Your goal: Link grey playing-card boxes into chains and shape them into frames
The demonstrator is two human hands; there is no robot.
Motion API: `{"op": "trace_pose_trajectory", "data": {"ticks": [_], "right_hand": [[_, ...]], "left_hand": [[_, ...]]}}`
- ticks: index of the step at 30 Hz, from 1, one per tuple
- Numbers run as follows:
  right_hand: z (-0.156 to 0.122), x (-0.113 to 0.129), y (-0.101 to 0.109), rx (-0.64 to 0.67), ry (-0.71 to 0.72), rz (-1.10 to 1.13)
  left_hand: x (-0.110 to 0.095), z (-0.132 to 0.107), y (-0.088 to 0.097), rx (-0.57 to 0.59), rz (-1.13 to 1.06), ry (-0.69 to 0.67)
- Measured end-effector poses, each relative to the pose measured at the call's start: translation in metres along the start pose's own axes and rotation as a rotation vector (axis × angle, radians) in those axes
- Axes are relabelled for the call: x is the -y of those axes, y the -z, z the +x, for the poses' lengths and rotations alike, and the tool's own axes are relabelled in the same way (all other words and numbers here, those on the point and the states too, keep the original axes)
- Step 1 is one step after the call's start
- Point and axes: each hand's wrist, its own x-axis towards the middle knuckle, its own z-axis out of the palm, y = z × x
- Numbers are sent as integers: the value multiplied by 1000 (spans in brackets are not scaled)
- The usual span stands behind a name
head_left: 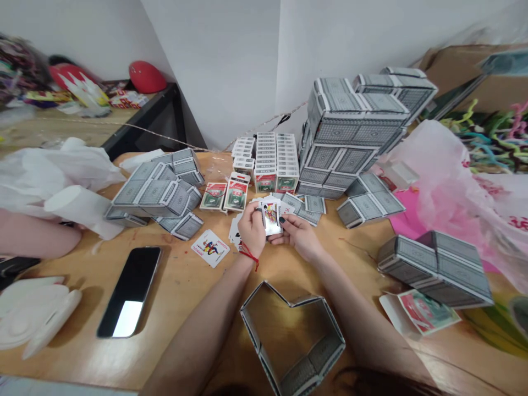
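Playing cards (270,219) are held up at the middle of the table, with a picture face towards me. My left hand (253,231) is closed on their left side, a red string round its wrist. On the right side the fingers of my right hand (299,235) pinch the same cards. Loose cards (305,208) lie behind and beside my hands, mostly backs up. A joker (210,248) lies face up to the left. Between my forearms stands a heart-shaped ring of joined cards (259,344).
Card boxes (265,159) are stacked behind my hands, beside a tall stack of grey card blocks (338,129). More blocks (150,190) stand left, and another (437,267) right. A phone (130,291) lies front left; an opened card box (429,311) lies front right.
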Motion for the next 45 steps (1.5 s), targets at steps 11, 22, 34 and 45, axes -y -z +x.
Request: {"op": "trace_pose_trajectory", "data": {"ticks": [11, 22, 34, 45], "right_hand": [[1, -1, 2, 13, -20, 24], [-1, 0, 0, 11, 36, -44], [-1, -1, 7, 73, 177, -136], [-1, 9, 17, 28, 196, -190]], "left_hand": [[4, -6, -2, 21, 43, -73], [5, -4, -2, 132, -76, -47], [4, -6, -1, 200, -62, -90], [2, -2, 5, 520, -176, -107]]}}
